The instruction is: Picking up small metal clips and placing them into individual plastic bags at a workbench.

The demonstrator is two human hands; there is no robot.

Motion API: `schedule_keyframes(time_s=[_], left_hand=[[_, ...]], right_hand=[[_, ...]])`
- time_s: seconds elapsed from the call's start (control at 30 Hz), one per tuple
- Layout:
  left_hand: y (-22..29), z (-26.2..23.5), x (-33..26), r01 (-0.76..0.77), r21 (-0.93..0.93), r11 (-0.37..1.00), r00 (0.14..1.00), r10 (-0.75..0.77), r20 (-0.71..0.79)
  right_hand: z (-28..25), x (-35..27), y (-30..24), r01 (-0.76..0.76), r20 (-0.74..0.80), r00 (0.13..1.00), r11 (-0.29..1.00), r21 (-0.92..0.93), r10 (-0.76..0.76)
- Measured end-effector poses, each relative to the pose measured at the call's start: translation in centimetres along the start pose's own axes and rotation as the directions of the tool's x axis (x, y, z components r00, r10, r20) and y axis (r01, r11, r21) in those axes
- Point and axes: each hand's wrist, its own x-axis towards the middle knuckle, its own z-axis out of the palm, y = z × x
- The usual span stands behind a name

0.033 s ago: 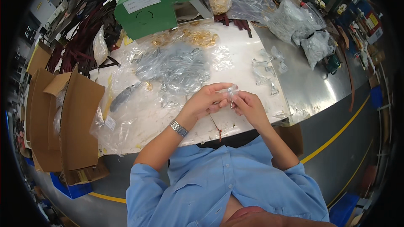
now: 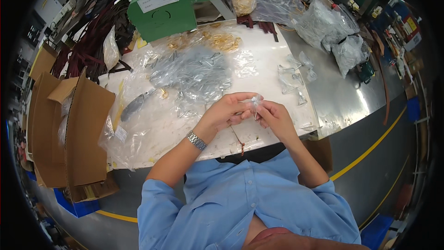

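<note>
Hardly any change since the earlier frame: whole scene sits very slightly shifted, probably head motion; both hands keep the same pose around the same piece.

Head view, only one. Left hand [image 2: 226, 110]: thumb and index close together, pinching a small wrapped piece [image 2: 256, 102], clear plastic with a metal bit poking out below. Right hand [image 2: 276, 116]: thumb and index narrow on the same piece from the right side. Other fingers of both hands curled; exact contact points partly hidden. Piece is raised between fingertips, over the near part of the white work surface [image 2: 266, 81].

Left of the fingers and farther off: heap of wrapped metal parts [image 2: 192, 71]. Beyond that, gold-coloured parts [image 2: 224, 41]. Right of the fingers, near: a few loose wrapped parts [image 2: 290, 85]. Just below, toward the body: thin cord with reddish end [image 2: 241, 144].

Risks, my judgement: thin slick film could slip from such a small pinch, dropping the piece; a hard pull against the metal edge could tear the plastic. A drop toward the body could miss the surface's near edge.
</note>
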Motion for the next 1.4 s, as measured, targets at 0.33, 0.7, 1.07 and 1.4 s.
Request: schedule_keyframes(time_s=[0.33, 0.7, 1.07, 1.4], left_hand=[[3.1, 1.2, -1.9, -0.202, 0.425, 0.882, 0.911, 0.329, -0.249], [5.1, -0.7, -3.3, -0.635, 0.391, 0.666, 0.411, 0.720, -0.559], [5.4, -0.7, -3.9, -0.655, 0.367, 0.660, 0.418, 0.721, -0.552], [4.5, -1.5, -2.8, -0.442, 0.613, 0.654, 0.501, 0.747, -0.436]], right_hand=[[-7.6, 2.5, -2.1, 0.160, -0.232, 0.915, 0.823, -0.546, -0.331], [3.6, 8.7, -5.7, 0.522, 0.280, 0.711, 0.217, -0.825, -0.645], [5.1, 8.1, -4.1, 0.633, 0.158, 0.649, 0.413, -0.655, -0.744], [1.3, 8.3, -0.1, 0.115, -0.169, 0.978, 0.991, -0.070, -0.125]])
